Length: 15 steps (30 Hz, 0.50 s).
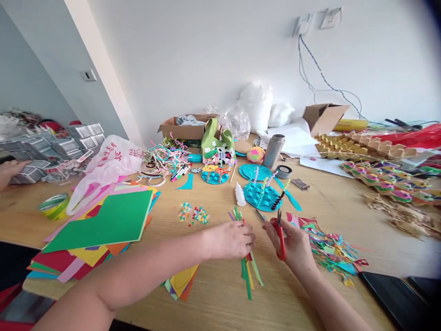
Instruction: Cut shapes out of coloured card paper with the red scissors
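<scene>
My left hand [230, 239] is closed around a bundle of thin coloured paper strips [248, 276], green, yellow and red, whose ends stick out above and below my fist. My right hand [295, 246] grips small red-handled scissors [279, 232], blades pointing up and away, just right of the strips. Both hands hover over the wooden table [220, 294] near its front edge.
A stack of coloured paper sheets [103, 225] lies at left, with tape [54, 205] and a plastic bag [110, 161] behind. Paper scraps [330, 250] sit right of my right hand. Teal craft discs [262, 196], a glue bottle [240, 195] and confetti [193, 214] lie ahead. Another person's hand [8, 171] is at far left.
</scene>
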Motion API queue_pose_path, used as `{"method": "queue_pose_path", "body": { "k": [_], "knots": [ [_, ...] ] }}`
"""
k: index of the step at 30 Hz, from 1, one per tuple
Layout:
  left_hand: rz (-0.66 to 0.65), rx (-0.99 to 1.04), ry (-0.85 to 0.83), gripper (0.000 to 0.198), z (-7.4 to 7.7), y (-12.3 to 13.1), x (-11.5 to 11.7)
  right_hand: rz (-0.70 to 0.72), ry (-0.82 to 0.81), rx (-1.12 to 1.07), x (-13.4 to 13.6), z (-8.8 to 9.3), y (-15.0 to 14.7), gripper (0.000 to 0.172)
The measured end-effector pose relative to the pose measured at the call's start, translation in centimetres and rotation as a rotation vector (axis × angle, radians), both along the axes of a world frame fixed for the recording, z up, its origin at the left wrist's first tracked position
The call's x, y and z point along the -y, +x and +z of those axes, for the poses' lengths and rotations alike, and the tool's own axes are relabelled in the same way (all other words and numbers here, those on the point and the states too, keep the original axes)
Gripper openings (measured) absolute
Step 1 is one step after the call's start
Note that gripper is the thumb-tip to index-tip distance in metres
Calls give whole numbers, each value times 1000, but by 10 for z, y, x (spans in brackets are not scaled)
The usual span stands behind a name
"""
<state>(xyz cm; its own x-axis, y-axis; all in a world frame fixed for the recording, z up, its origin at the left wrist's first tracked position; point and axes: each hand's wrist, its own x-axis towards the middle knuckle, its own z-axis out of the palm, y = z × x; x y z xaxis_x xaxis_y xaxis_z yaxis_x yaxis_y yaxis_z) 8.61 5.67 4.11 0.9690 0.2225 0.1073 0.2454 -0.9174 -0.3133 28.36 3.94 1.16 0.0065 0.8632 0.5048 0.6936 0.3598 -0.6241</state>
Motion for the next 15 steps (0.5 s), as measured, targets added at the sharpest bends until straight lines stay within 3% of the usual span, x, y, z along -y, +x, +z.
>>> {"method": "queue_pose_path", "body": {
  "k": [7,15],
  "knots": [
    [-155,-135,14,14,-4,13,-8,10,54,30,0,-1,-1,37],
    [-228,-34,38,17,-16,7,-24,33,64,30,0,0,0,39]
  ]
}}
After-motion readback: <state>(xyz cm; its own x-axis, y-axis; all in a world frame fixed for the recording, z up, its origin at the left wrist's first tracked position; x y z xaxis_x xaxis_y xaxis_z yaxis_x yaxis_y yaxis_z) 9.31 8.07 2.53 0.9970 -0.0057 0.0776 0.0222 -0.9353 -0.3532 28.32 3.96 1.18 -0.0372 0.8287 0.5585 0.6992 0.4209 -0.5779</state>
